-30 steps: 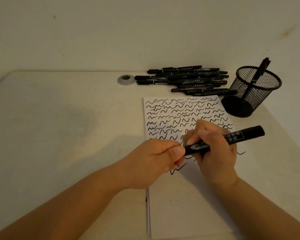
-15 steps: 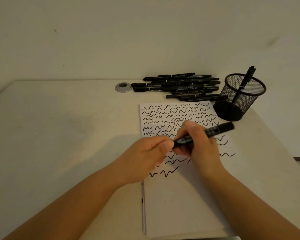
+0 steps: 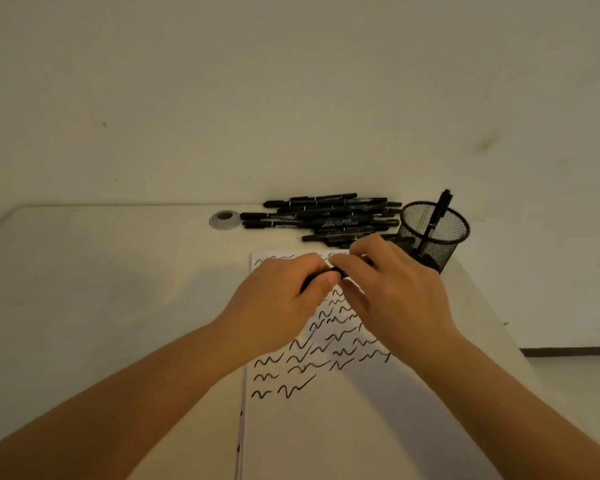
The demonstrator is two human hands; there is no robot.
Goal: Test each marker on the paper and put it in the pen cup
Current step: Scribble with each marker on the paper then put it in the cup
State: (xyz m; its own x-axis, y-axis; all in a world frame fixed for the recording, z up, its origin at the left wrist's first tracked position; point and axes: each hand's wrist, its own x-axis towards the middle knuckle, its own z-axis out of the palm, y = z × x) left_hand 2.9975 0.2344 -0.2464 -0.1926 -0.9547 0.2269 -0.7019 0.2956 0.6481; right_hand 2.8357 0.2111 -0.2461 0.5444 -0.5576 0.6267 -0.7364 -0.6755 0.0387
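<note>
Both hands hold one black marker (image 3: 336,271) above the upper part of the white paper (image 3: 343,410). My left hand (image 3: 278,306) is closed around its left end, and my right hand (image 3: 395,292) covers the rest, so only a short dark piece shows between my fingers. Whether the cap is on is hidden. The paper carries several rows of black squiggles. A black mesh pen cup (image 3: 433,233) stands beyond my right hand with one marker (image 3: 435,220) leaning in it.
A pile of several black markers (image 3: 326,216) lies at the back of the table, left of the cup. A grey round cable grommet (image 3: 225,220) sits left of the pile. The table's right edge runs close behind the cup, and a wall rises behind.
Both hands have moved away from me with the marker, up over the top rows of squiggles toward the cup. My right hand now hides the barrel that stuck out before.
</note>
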